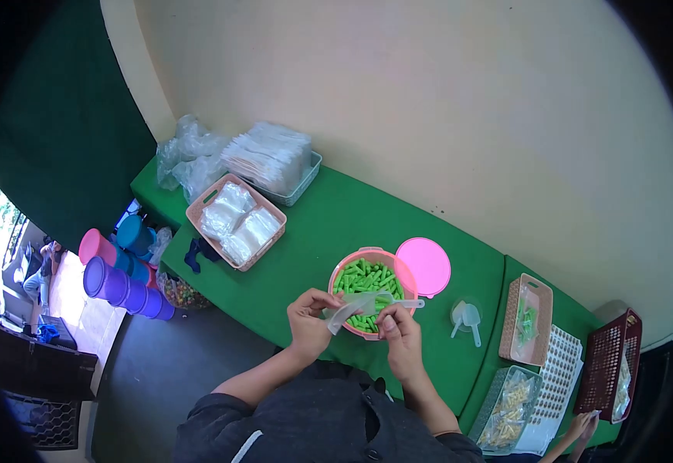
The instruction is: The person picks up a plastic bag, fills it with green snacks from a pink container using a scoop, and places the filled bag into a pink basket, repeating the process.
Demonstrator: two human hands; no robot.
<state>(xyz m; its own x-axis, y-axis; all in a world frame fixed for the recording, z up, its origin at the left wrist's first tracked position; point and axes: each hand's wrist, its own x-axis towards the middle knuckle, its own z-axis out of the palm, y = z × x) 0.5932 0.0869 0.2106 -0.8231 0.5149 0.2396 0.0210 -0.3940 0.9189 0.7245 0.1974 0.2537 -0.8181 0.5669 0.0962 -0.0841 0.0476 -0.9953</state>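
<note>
Centrally, both hands work above the open pink tub (331, 282) of short green pieces (363, 276), on the green-covered table (290, 262). L hand (309, 322) = closed on a clear plastic bag (342, 315), pinched nr its edge, prob. b/c thin film needs a firm grip to keep its shape. R hand (402, 339) = narrow, thumb & fingertips drawn together beside the bag; what's between them, if anything, can't tell. Bag sits over the tub, presumably so the pieces are within short reach & any spill drops back in. A translucent scoop (410, 303) lies across the tub's R side, handle outward, likely for easy pickup; its bowl is partly hidden by bag & hands. Pink lid (427, 266) is off, just beyond the tub, which leaves the mouth uncovered.

Surroundings: far L, peach basket (220, 261) w/ bundled clear bags; behind it, a stack of flat plastic bags (271, 154) in a pale teal basket (305, 185). To R, a small clear container w/ a second scoop (471, 315), then baskets of filled packets. At far R, a co-worker's hands (581, 426) nr the maroon basket (603, 363). Main obstruction: scoop handle close to R fingers, could snag the film.
</note>
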